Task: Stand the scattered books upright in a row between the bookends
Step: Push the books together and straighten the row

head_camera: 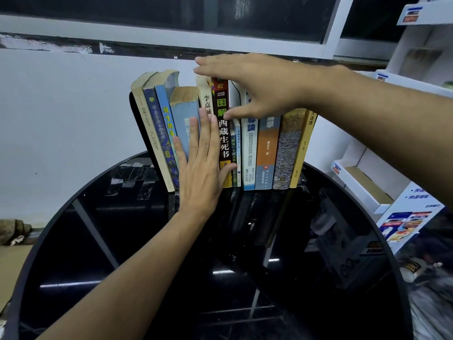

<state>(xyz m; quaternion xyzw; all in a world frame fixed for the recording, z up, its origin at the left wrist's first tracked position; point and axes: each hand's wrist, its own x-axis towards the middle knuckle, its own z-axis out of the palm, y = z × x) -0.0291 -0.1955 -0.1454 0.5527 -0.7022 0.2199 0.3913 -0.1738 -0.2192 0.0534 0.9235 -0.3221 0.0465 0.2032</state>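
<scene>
A row of several books (267, 153) stands upright at the back of a round black table (98, 241). The leftmost books lean left against a black bookend (137, 119). The right bookend is hidden. My left hand (201, 163) lies flat, fingers together, against the spines of the pale blue book (183, 111) and the cream book beside it. My right hand (250, 87) rests on top of the row, fingers over the tops of the cream and dark red books (221, 101), thumb on the spine of the dark red book.
A white wall and a window ledge (147, 42) run behind the row. White cardboard display shelves (367, 182) stand at the right of the table. The glossy tabletop in front of the books reflects the room.
</scene>
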